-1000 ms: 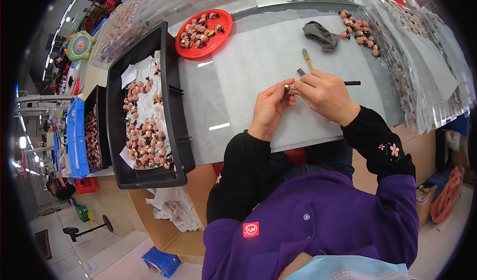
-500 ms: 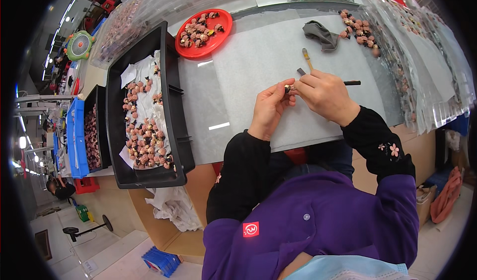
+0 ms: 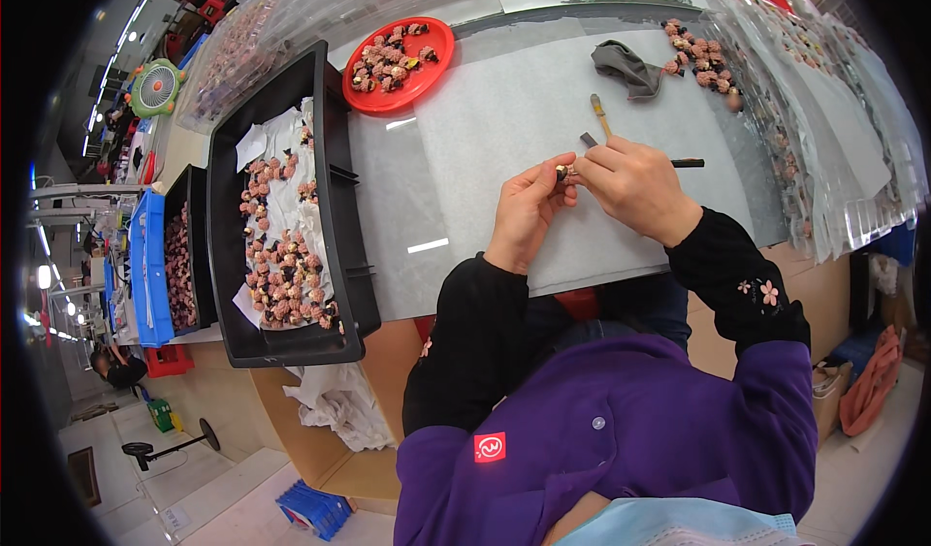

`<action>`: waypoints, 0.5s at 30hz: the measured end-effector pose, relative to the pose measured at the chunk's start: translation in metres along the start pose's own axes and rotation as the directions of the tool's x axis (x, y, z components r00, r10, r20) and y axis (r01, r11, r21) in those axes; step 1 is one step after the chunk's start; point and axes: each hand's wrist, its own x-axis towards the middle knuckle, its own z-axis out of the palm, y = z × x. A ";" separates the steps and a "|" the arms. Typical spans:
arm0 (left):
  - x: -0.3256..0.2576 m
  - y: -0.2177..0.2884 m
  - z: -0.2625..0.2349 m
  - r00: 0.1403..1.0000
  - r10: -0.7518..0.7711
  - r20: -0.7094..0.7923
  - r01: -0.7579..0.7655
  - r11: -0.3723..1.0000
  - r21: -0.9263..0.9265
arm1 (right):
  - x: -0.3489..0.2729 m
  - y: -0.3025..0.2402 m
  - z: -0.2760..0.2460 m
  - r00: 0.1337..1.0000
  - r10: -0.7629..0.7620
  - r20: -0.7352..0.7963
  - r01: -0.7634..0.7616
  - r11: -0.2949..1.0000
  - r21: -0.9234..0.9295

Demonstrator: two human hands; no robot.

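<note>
My left hand (image 3: pixel 525 214) pinches a small pink and black figurine (image 3: pixel 561 173) with a pale spot between thumb and fingers, above the white sheet (image 3: pixel 504 110). Against it, closed, is my right hand (image 3: pixel 635 185), its fingertips touching or almost touching the figurine. Out from behind the right hand sticks the end of a black rod (image 3: pixel 688 162); whether that hand grips it is hidden. A short dark grey piece (image 3: pixel 588 140) shows just beyond the right fingers. Beyond the right hand lies a brush (image 3: pixel 600 113) with a yellowish handle.
On the left stands a black crate (image 3: pixel 346 245) with many similar figurines on paper. A red plate (image 3: pixel 427 79) holds more. At the far right are a grey cloth (image 3: pixel 628 66), a figurine pile (image 3: pixel 706 58) and stacked clear plastic trays (image 3: pixel 824 119). A green fan (image 3: pixel 155 90) stands far left.
</note>
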 end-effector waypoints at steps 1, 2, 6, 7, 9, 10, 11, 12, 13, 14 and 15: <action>0.000 0.000 0.000 1.000 -0.001 -0.001 0.001 1.000 -0.002 | 0.000 0.000 0.000 1.000 0.000 -0.009 0.000 1.000 0.002; 0.000 0.000 0.000 1.000 -0.001 -0.001 0.001 1.000 -0.002 | 0.000 0.000 0.000 1.000 -0.001 -0.017 0.001 1.000 0.004; 0.000 0.001 0.001 1.000 0.009 0.003 -0.009 1.000 0.004 | 0.001 -0.003 0.000 0.998 0.038 -0.046 -0.038 0.999 0.017; 0.000 0.000 0.001 1.000 0.007 0.006 -0.007 1.000 0.006 | 0.001 -0.003 0.001 0.998 0.041 -0.039 -0.041 0.999 0.014; 0.000 0.001 0.001 1.000 0.003 0.005 -0.003 1.000 0.006 | 0.000 -0.001 0.001 0.998 0.045 -0.032 -0.045 0.999 0.011; 0.000 0.001 0.002 1.000 0.001 0.003 -0.001 1.000 0.007 | 0.000 0.000 0.001 0.999 0.026 -0.024 -0.025 1.000 0.015; 0.000 0.001 0.001 1.000 0.001 0.002 -0.001 1.000 0.007 | 0.000 0.000 0.001 1.000 0.006 -0.016 -0.006 1.000 0.020; 0.000 0.000 0.001 1.000 -0.001 -0.005 0.001 1.000 0.001 | 0.000 0.000 0.001 1.000 0.006 -0.016 -0.006 1.000 0.020; 0.000 0.000 0.001 1.000 -0.002 -0.012 0.002 1.000 -0.004 | 0.000 0.001 0.000 1.000 -0.003 -0.005 0.003 1.000 0.019; 0.000 0.000 0.000 1.000 -0.002 -0.012 0.002 1.000 -0.004 | 0.000 0.001 0.000 1.000 -0.012 0.007 0.012 1.000 0.019; 0.000 0.000 0.000 1.000 0.002 -0.008 -0.002 1.000 -0.006 | 0.000 0.000 0.001 1.000 -0.012 0.007 0.012 1.000 0.019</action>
